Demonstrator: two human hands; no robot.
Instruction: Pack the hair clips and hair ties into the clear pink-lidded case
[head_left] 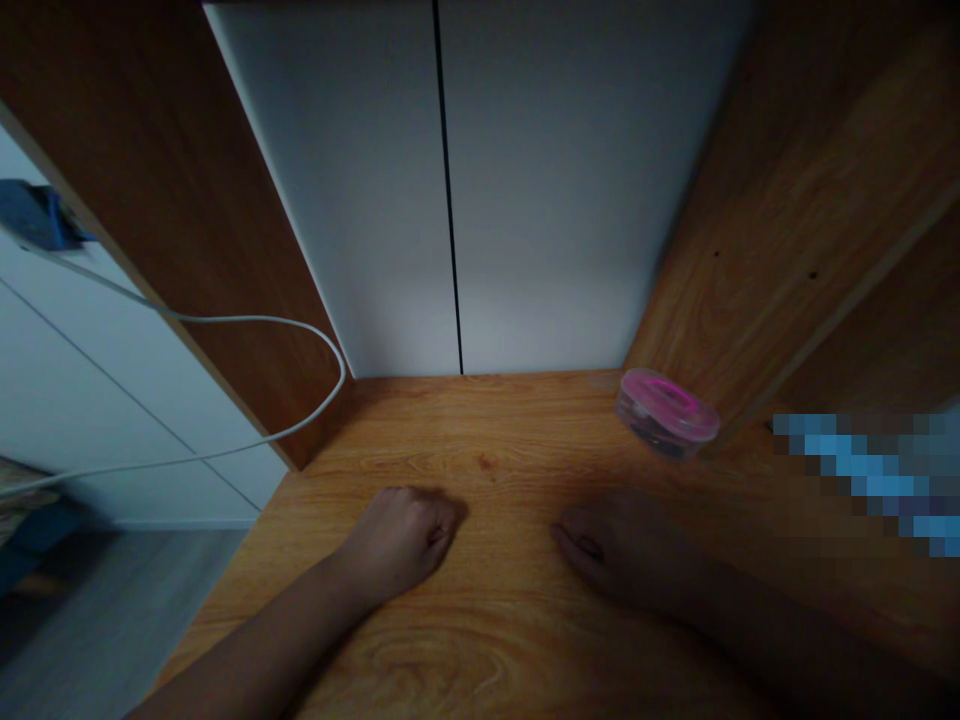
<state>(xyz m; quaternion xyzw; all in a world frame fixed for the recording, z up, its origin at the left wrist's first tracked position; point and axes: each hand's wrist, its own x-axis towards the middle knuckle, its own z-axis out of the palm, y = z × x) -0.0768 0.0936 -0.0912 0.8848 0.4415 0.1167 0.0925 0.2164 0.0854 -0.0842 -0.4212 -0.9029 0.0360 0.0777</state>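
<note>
My left hand (407,538) rests on the wooden tabletop (480,620), closed in a loose fist, with nothing showing in its fingers. Across from it, my right hand (626,545) also lies curled into a fist, in deeper shadow. No object shows in it either. A strip of bare wood separates the two fists. Beyond my right hand, near the back right corner, sits a round clear container with a pink lid (667,405). It stands apart from my fingers, and dark contents show dimly through its side.
White panels (540,200) rise behind the tabletop, between wooden side boards. At left, a white cable (300,325) loops in front of the left board (187,200). A blue object (37,215) hangs beyond it. A blurred-out bluish patch (862,470) lies at the right.
</note>
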